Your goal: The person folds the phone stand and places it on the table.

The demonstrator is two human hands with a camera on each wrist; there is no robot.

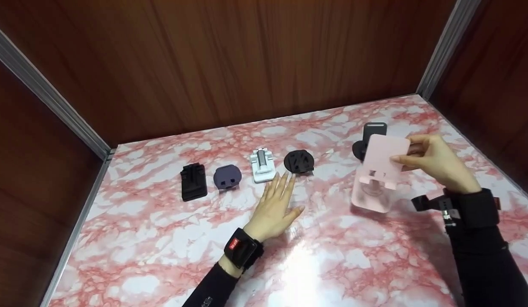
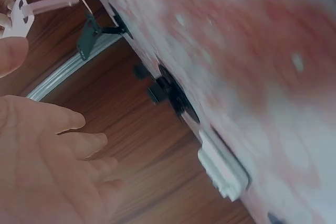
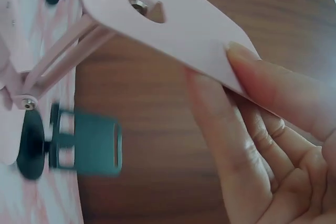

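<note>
My right hand pinches the side edge of the upper plate of a pink phone stand, thumb on one face and fingers behind. The stand is unfolded: in the right wrist view its hinged arm runs from the plate towards the base. Palm down, my left hand is stretched out with straight fingers and holds nothing. Its fingertips come close to a white folded phone stand and a black round folded stand. Behind the pink stand, a dark grey phone stand stands upright, partly hidden.
Left of the white stand lie a purple round folded stand and a black rectangular one. They rest on a red-and-white marbled table. Wood-grain panels with metal corner strips enclose its back and sides.
</note>
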